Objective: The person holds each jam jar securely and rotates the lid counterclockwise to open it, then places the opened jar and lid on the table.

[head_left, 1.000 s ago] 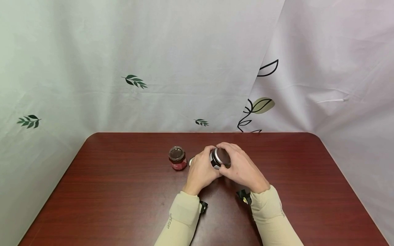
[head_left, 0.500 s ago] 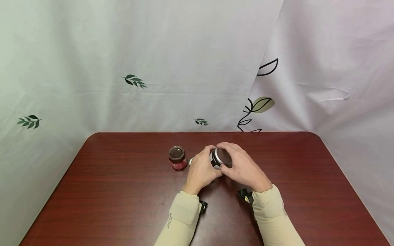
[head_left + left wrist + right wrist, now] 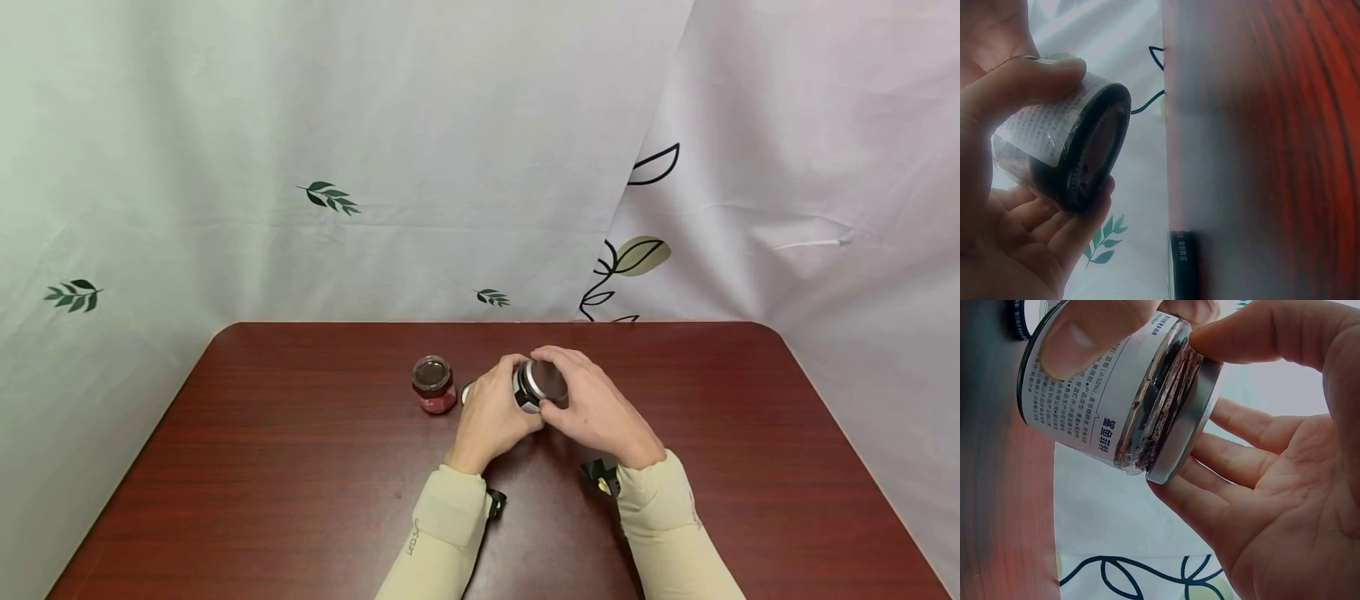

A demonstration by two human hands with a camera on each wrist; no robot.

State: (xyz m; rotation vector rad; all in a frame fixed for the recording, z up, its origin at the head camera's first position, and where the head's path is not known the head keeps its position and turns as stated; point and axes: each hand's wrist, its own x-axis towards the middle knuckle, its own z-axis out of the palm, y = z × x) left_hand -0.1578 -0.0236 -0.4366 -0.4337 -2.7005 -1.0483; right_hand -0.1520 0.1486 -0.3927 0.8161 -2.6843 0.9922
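My left hand (image 3: 491,412) grips the body of a dark glass jar (image 3: 1085,403) with a white printed label. The thumb lies across the label, and the fingers support the other side. My right hand (image 3: 596,408) holds the jar's lid (image 3: 1188,425), dark on top with a silver side, between thumb and fingers. A band of ridged glass neck shows beside the lid, which sits slanted to the jar in the right wrist view. The jar is tilted off the table, its dark base facing the left wrist camera.
A small jar (image 3: 435,400) with reddish contents and a dark lid stands on the brown table (image 3: 300,467), left of my hands. Mostly hidden behind my left hand is an object with a white round edge (image 3: 467,393). A patterned white curtain (image 3: 420,167) hangs behind the table.
My right hand and the lid have shifted slightly to the right. The left hand keeps its grip with almost no movement, and the reddish jar stays in place.
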